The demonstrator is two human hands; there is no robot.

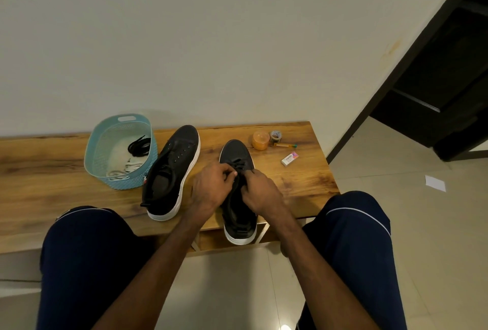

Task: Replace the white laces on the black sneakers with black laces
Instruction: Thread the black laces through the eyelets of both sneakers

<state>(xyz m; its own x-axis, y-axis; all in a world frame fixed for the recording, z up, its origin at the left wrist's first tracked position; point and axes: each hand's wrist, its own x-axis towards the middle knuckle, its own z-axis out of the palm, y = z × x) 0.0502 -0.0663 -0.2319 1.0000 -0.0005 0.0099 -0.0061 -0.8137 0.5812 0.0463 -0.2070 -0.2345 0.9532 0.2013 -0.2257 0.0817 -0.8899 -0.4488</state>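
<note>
Worktop point(303, 179), wood. Teal basket point(91, 150) at left holds the white laces point(126, 168) and 1 spare black lace point(138, 146). Unlaced sneaker point(174, 168) lies just beside the basket. Near sneaker point(235, 152) has its heel overhanging the edge, with the working lace point(239, 164) crossed near the toe. Left hand point(208, 189) and right hand point(260, 192) sit over the tongue, fingers curled, pinching that lace.

Step, by my read: lacing sneaker 1 of 2. Next calls for feeding the tips through the upper eyelets with even tension.

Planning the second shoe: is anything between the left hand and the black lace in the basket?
Only the unlaced sneaker lies between the left hand and the basket; reaching over it should do. The black lace sits uncovered atop the white laces.
</note>
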